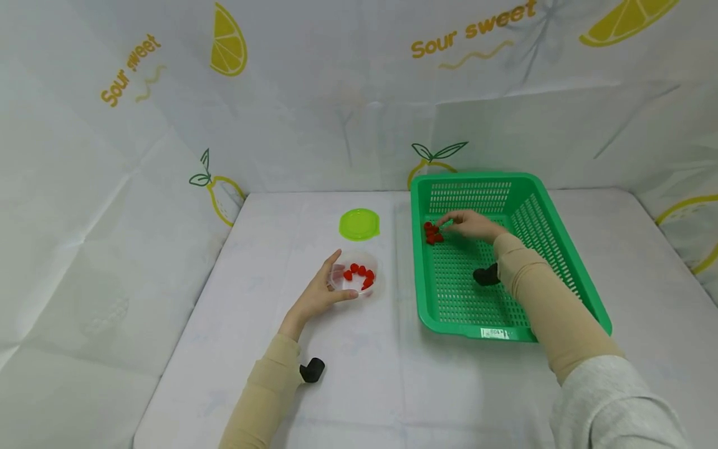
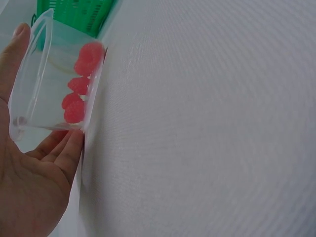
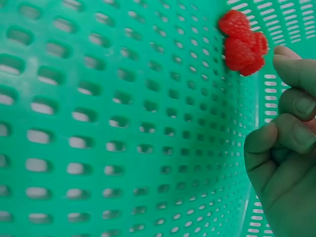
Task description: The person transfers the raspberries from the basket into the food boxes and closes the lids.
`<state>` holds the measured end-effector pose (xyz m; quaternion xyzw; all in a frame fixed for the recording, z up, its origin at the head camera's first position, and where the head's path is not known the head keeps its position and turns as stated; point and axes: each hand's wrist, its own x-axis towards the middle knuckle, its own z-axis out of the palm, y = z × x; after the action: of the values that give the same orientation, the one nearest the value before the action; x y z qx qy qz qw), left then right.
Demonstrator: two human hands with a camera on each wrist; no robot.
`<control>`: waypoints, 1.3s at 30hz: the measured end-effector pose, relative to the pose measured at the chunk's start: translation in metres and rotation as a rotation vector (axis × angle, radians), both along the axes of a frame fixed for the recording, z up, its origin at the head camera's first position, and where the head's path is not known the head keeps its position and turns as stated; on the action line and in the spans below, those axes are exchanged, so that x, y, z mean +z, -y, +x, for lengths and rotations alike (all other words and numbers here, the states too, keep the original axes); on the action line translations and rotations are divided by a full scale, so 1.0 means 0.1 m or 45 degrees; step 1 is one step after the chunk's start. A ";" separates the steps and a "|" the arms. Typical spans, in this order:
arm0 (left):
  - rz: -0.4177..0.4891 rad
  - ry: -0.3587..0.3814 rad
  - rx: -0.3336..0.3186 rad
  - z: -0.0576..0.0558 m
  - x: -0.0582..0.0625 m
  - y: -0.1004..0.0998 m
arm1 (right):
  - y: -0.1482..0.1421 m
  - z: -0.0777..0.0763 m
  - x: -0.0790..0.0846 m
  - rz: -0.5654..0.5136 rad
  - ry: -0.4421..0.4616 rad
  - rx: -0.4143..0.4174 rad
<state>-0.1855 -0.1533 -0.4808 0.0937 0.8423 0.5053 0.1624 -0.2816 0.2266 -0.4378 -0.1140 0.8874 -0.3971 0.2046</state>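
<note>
My left hand grips a clear round plastic container on the white table, thumb on one side and fingers on the other. Several red raspberries lie on the container's bottom. Inside the green basket, my right hand hovers just beside a small cluster of raspberries at the basket's left side. The right index fingertip points toward the cluster, the other fingers are loosely bent, and no berry shows between them.
A bright green round lid lies on the table behind the container. The perforated basket has raised walls and a small white label on its front rim. Behind the table hangs a white cloth printed with lemons.
</note>
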 end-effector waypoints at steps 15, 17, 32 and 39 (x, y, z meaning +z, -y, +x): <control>-0.002 -0.001 -0.005 -0.01 -0.01 0.00 | 0.03 0.03 -0.05 0.080 0.035 0.083; 0.000 -0.006 -0.005 -0.01 -0.01 0.00 | 0.03 0.04 -0.04 0.078 0.046 0.084; 0.003 -0.016 -0.002 -0.01 -0.02 0.00 | 0.03 -0.01 -0.12 0.160 0.036 0.164; 0.008 -0.016 -0.001 0.00 -0.01 0.00 | 0.05 0.01 -0.08 0.151 0.130 0.171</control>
<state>-0.1852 -0.1530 -0.4814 0.0977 0.8418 0.5072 0.1568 -0.2801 0.2220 -0.4454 -0.1407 0.8881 -0.3345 0.2820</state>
